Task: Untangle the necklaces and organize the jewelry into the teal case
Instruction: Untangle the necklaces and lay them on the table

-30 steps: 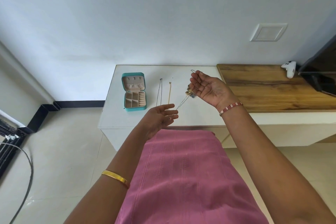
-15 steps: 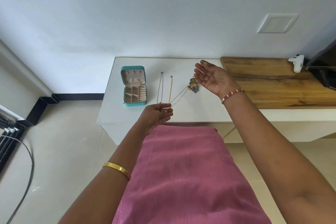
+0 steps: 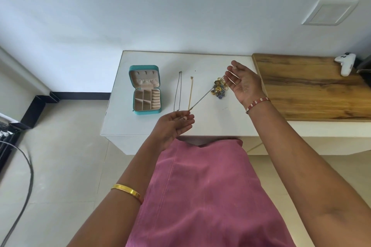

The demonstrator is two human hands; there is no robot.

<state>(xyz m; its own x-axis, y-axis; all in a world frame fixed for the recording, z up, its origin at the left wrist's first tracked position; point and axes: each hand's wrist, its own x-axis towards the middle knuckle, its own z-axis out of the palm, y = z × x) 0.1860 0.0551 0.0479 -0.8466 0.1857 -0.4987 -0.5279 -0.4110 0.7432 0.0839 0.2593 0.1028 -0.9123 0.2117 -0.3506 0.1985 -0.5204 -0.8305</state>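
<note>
- White wall is filling the top of my head view, with a white desk (image 3: 160, 126) pushed against it and a wooden top (image 3: 309, 90) adjoining on the right.
- I am seeing the teal case (image 3: 146, 90) lying open on the desk's left part, lid tipped back, its divided compartments facing up; I cannot tell whether anything is lying in them.
- Just right of the case, two necklaces are lying straight and side by side: a dark chain (image 3: 178, 91) and a gold chain (image 3: 190, 92), apart from each other.
- My left hand (image 3: 173, 126) is pinching the lower end of a thin chain (image 3: 201, 99) between thumb and fingertips, above the desk's near edge.
- That chain is running taut up and right to a tangled cluster of gold and blue jewelry (image 3: 219, 88).
- My right hand (image 3: 244, 83) is hovering palm up beside the cluster, fingers loosely curled with loops of chain running across them.
- A white game controller (image 3: 345, 64) is resting at the far right of the wooden top.
</note>
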